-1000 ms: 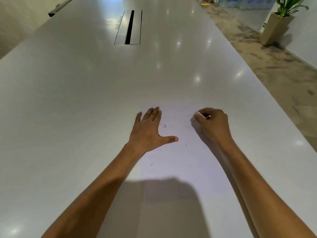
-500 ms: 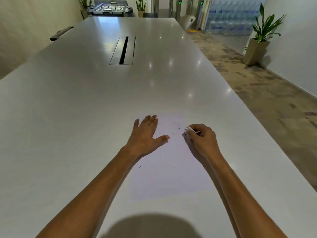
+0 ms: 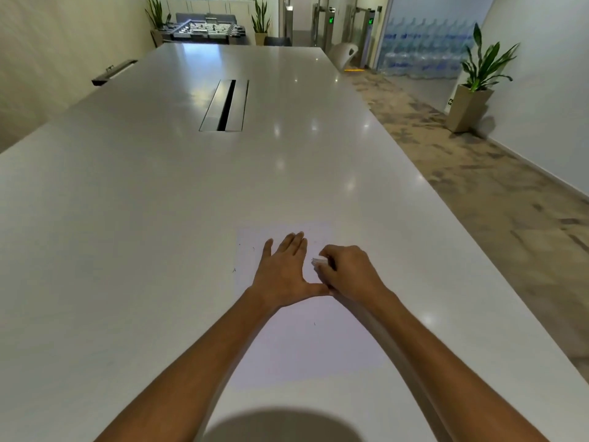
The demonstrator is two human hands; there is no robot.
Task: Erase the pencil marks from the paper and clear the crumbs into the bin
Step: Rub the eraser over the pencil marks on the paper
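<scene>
A white sheet of paper [image 3: 306, 342] lies flat on the long white table [image 3: 159, 234] in front of me. My left hand [image 3: 283, 272] rests palm down on the paper's upper part, fingers spread. My right hand [image 3: 347, 272] sits just to its right, fingers curled around a small white eraser [image 3: 318, 260] whose end touches the paper. A few tiny dark crumbs [image 3: 315, 323] dot the sheet, and one lies on the table off its left edge. No bin is in view.
A cable slot [image 3: 225, 105] is set into the table's middle. The table's right edge drops to a patterned floor [image 3: 478, 186]. A potted plant [image 3: 471, 90] stands by the right wall. A dark bar [image 3: 113, 71] sits at the far left edge.
My head has tilted up, so more of the room shows. My right hand with the eraser has slid left, close against my left hand. The pencil marks near my left fingers no longer show.
</scene>
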